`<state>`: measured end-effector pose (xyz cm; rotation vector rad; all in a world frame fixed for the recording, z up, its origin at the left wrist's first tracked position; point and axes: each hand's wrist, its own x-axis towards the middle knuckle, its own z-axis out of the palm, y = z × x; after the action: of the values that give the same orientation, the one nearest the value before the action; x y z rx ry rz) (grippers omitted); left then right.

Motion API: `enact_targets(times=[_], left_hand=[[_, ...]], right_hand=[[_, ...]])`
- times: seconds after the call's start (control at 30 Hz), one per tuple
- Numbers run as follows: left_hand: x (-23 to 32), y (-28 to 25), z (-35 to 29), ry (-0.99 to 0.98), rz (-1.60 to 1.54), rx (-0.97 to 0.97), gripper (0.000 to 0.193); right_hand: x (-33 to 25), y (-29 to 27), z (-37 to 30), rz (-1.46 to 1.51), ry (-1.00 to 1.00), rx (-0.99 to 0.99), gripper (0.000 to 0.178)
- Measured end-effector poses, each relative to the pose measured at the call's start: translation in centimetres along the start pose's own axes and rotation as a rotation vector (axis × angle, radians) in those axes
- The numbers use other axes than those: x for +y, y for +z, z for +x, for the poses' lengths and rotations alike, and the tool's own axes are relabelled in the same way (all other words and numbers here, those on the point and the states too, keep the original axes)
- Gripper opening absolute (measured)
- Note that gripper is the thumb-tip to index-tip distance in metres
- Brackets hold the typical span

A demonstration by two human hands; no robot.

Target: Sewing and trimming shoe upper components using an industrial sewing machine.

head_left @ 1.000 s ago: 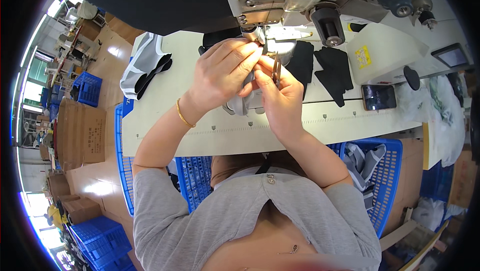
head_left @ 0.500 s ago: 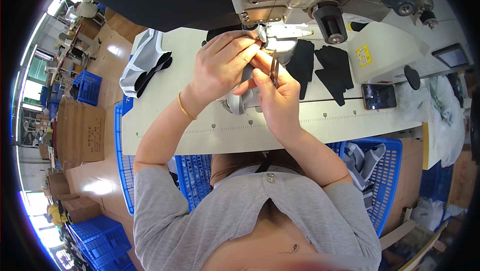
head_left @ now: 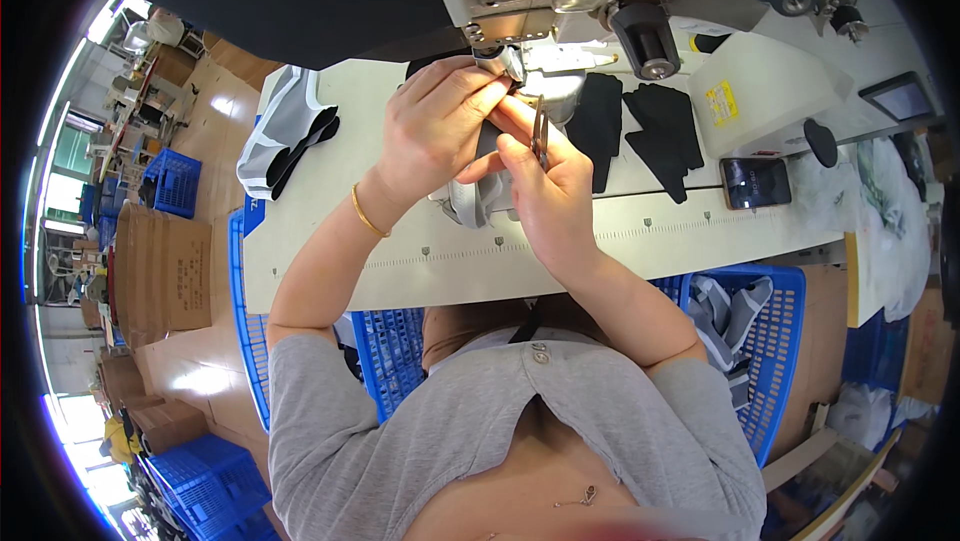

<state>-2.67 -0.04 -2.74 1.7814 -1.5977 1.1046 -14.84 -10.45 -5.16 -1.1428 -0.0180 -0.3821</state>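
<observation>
My left hand is closed at the front of the sewing machine's presser area, its fingertips pinching the edge of a grey fabric piece. That fabric hangs down between my hands onto the table, and its upper part is hidden behind my fingers. Close beside, my right hand is closed around a pair of small dark thread snips, blades pointing up. The right fingertips meet the left ones near the fabric edge.
Black cut pieces lie right of the machine bed, near a phone. Grey-and-black fabric pieces rest at the table's left. Blue baskets stand below the table edge, one holding grey pieces. Cardboard boxes stand on the floor.
The view has shifted slightly, so the machine appears a little further left. Both hands keep nearly the same pose at the fabric, the snips still in my right hand.
</observation>
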Motion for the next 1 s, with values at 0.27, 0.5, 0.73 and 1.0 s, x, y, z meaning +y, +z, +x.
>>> enact_targets(times=[0.27,0.5,0.73,1.0], left_hand=[[-3.5,-1.0,0.5,-1.048,-0.888,-0.269,0.017],[-13.6,2.7,-1.9,-0.800,-0.868,-0.860,0.016],[-10.2,-0.1,0.8,-0.858,-0.735,-1.108,0.033],[-2.6,-13.0,0.4,-0.647,0.097,-0.833,0.028]], right_hand=[[0.8,-2.4,-1.4,-0.554,-0.296,0.132,0.039],[0.9,-0.3,-0.4,-0.650,-0.591,-0.135,0.032],[2.0,-1.1,-0.1,-0.708,-0.588,-0.076,0.030],[0.8,-0.2,-0.9,-0.578,-0.564,-0.171,0.032]])
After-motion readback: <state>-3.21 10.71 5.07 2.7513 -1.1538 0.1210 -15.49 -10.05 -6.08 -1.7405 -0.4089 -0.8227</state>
